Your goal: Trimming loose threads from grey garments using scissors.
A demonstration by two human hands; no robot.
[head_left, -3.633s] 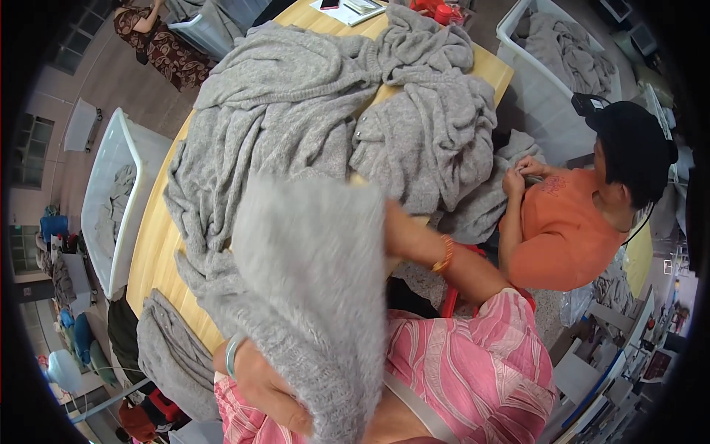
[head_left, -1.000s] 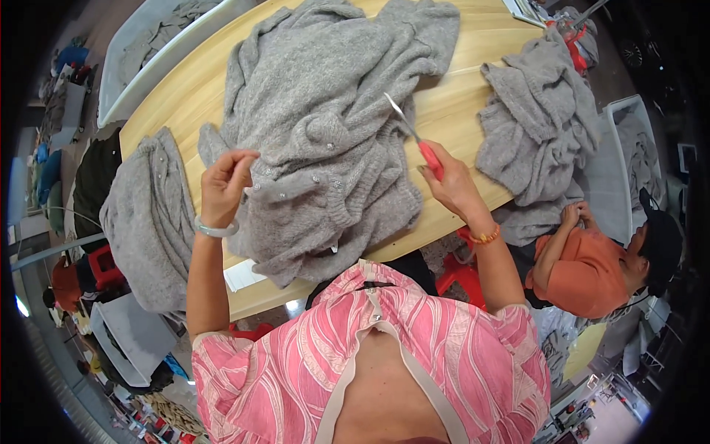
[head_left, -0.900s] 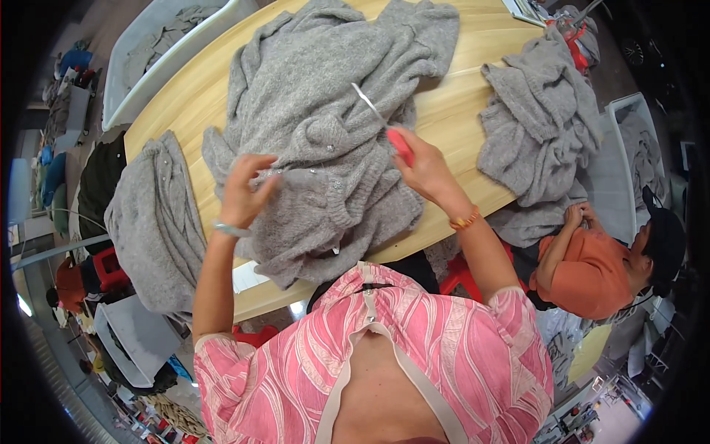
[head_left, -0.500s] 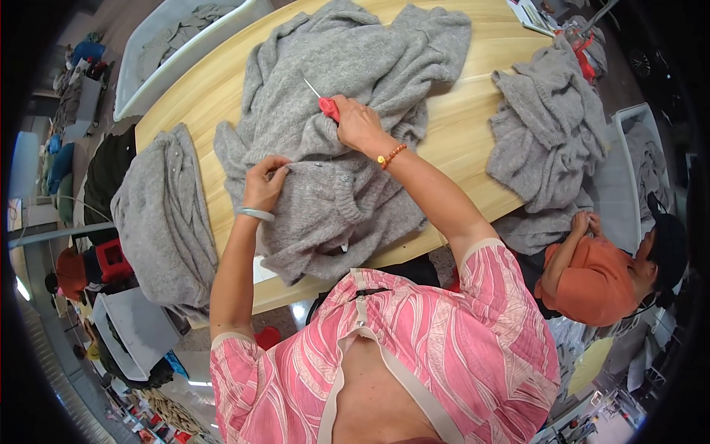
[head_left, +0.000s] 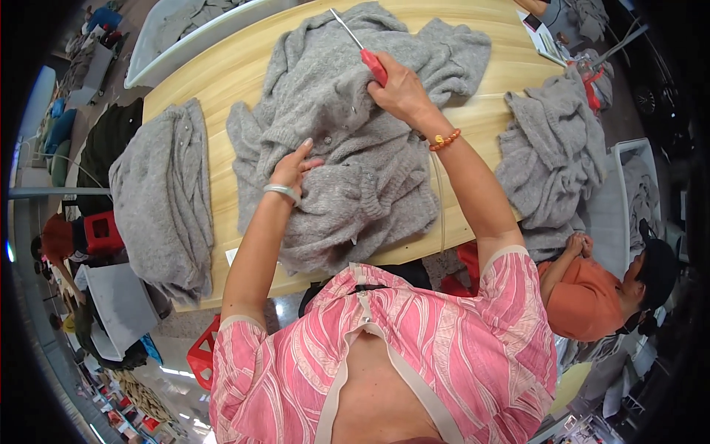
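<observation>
A grey knitted cardigan lies rumpled over the middle of the wooden table, with several small shiny buttons along its edge. My right hand is closed round the red handle of a pair of scissors. Their slim metal blades look shut and point to the far left, above the cloth. My left hand rests on the cardigan near the buttons, fingers apart, holding nothing. Its fingertips touch the knit.
Folded grey knitwear is piled at the table's left edge, and more grey knitwear at the right. A white bin stands beyond the far left edge. A person in an orange top sits at the right.
My right hand has moved right and away from me, lifting the scissors off the cloth. My left hand has let go of the cardigan's edge and spread its fingers, and the buttons now show.
</observation>
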